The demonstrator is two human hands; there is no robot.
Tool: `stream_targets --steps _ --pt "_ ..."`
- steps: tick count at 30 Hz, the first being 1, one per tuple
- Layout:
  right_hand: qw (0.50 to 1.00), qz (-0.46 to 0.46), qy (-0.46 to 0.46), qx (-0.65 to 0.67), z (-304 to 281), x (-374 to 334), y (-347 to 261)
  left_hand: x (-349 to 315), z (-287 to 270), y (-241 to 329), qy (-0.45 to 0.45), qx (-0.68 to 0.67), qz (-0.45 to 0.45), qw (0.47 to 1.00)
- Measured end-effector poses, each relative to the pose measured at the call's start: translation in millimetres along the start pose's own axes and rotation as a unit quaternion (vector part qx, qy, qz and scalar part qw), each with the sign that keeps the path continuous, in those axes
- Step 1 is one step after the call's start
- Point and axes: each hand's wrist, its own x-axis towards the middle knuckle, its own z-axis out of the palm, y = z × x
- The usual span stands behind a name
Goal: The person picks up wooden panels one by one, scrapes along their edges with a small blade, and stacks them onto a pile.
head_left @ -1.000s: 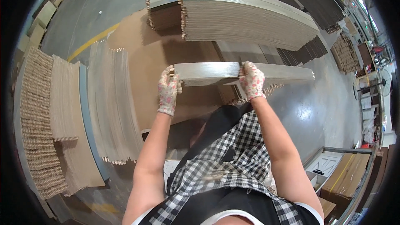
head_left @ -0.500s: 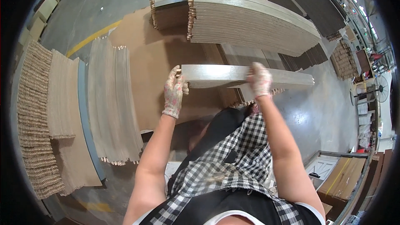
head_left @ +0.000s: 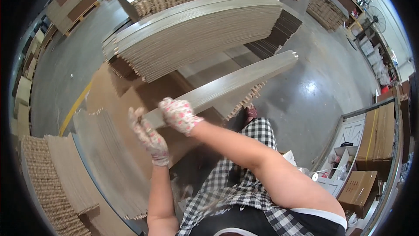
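Observation:
A long grey wood-look board (head_left: 238, 81) slants from the near left up to the far right, in front of me. Curled over its near left part is my right hand (head_left: 180, 116), in a white glove with pink spots. My left hand (head_left: 149, 139), gloved the same way, stands upright beside the board's near end with its fingers stretched out. Whether its palm touches the end is hard to see. Below the board shows a row of light board ends (head_left: 248, 98).
A tall stack of similar boards (head_left: 200, 33) stands just beyond. More stacked boards (head_left: 102, 153) and a zigzag-edged pile (head_left: 48, 183) lie on the left. At the right, a metal-framed cart (head_left: 349, 114) holds cardboard boxes (head_left: 358, 188).
My right hand has moved left along the board, close to its near end. The board now slants more, and my left hand's fingers have spread away from it. The view has turned.

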Motion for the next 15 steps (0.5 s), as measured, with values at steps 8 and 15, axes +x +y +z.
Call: stream_targets --steps 8,15 --pt "0.921 0.218 0.257 -0.195 -132 -96 293 13 71 -23 -0.351 0.267 0.039 0.897" --pt "0.822 0.452 0.250 -0.242 -234 -148 404 14 81 -9 -0.379 0.369 0.162 0.834"
